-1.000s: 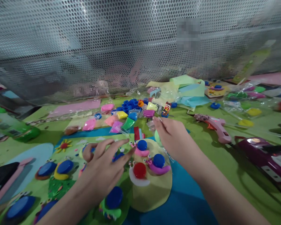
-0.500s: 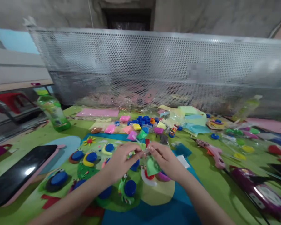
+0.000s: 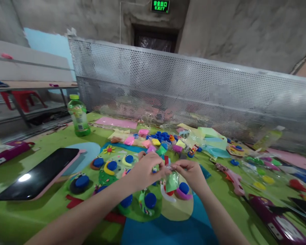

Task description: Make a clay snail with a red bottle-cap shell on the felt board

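Observation:
Between both hands hangs a small clear bag of green clay [image 3: 171,183], pinched at its top edge. My left hand [image 3: 150,172] is closed on the left of that edge, and my right hand [image 3: 191,174] grips it from the right. Below them lies a craft board of coloured paper [image 3: 178,212] bearing several clay snails with blue caps, among them a green one [image 3: 142,200], a yellow one [image 3: 108,169] and a pink one [image 3: 183,195]. A clay sun [image 3: 108,149] sits at its upper left. My fingers hide part of the board.
A black-screened phone [image 3: 40,173] lies at left, with a green bottle [image 3: 79,117] behind it. Blue caps [image 3: 163,136] and packets of coloured clay [image 3: 129,140] are scattered beyond the board. At right lie a pink glue gun [image 3: 233,180] and a purple case [image 3: 277,221]. A perforated metal screen [image 3: 155,78] stands behind.
The camera view has tilted up and turned left, so an exit sign now shows. Both hands still grip the bag, with the fingertips slightly shifted along its top.

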A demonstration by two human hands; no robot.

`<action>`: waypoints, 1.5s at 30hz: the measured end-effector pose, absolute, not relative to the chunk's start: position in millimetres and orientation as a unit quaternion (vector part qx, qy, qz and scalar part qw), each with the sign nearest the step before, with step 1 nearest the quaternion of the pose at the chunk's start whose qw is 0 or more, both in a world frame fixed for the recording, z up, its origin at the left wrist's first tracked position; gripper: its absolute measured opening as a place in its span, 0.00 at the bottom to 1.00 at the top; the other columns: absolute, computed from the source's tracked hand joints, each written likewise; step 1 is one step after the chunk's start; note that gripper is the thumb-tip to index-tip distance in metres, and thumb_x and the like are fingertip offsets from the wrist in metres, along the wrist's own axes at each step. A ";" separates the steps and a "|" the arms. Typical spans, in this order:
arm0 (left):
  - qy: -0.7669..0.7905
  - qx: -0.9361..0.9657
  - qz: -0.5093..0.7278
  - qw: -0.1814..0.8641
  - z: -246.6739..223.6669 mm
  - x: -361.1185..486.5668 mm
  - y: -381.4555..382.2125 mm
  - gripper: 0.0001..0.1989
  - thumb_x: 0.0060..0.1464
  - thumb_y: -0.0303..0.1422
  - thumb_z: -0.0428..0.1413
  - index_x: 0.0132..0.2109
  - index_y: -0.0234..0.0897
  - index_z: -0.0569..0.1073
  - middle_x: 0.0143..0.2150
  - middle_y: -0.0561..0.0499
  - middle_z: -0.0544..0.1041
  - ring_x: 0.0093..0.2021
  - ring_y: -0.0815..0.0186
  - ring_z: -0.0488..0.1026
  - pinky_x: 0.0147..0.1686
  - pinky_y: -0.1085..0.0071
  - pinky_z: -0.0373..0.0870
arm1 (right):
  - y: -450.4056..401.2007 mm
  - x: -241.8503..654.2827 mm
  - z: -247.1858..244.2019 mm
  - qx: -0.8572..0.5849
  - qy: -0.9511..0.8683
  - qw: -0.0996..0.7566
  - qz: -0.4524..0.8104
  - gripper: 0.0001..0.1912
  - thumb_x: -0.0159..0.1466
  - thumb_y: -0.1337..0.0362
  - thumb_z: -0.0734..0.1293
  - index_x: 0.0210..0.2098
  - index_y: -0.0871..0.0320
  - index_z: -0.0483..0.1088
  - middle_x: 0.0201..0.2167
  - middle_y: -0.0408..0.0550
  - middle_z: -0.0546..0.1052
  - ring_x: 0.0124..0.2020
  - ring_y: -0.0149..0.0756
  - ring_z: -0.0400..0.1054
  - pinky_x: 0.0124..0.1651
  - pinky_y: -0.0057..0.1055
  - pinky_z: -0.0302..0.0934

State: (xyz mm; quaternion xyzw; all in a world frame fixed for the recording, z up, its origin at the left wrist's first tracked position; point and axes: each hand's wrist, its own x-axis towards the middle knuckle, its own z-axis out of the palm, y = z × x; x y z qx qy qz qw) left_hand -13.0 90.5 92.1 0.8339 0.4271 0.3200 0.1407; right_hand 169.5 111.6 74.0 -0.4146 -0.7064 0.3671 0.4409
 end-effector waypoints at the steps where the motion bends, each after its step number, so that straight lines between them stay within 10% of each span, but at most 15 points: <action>1: 0.424 0.836 0.319 0.142 91.7 -13.0 90.8 0.12 0.55 0.36 0.52 0.26 0.36 0.67 0.28 0.56 0.69 0.34 0.67 0.65 0.39 0.65 0.50 | 111.9 168.4 73.2 -0.414 -0.706 0.438 0.372 0.11 0.52 0.59 0.66 0.20 0.60 0.72 0.19 0.46 0.74 0.22 0.32 0.65 0.26 0.26 0.58; 20: 0.437 0.804 0.327 0.234 91.0 -16.7 94.9 0.19 0.61 0.38 0.38 0.28 0.36 0.66 0.25 0.55 0.66 0.27 0.68 0.63 0.32 0.70 0.56 | 108.4 166.5 71.8 -0.391 -0.717 0.423 0.393 0.14 0.58 0.55 0.62 0.25 0.60 0.68 0.23 0.44 0.71 0.25 0.30 0.63 0.29 0.26 0.57; 45: 0.403 0.793 0.291 0.352 80.9 -12.0 92.6 0.06 0.51 0.33 0.54 0.32 0.34 0.72 0.29 0.53 0.75 0.30 0.68 0.70 0.29 0.76 0.63 | 103.5 169.0 64.8 -0.407 -0.858 0.304 0.075 0.11 0.63 0.59 0.55 0.34 0.56 0.66 0.26 0.46 0.75 0.24 0.36 0.69 0.24 0.28 0.58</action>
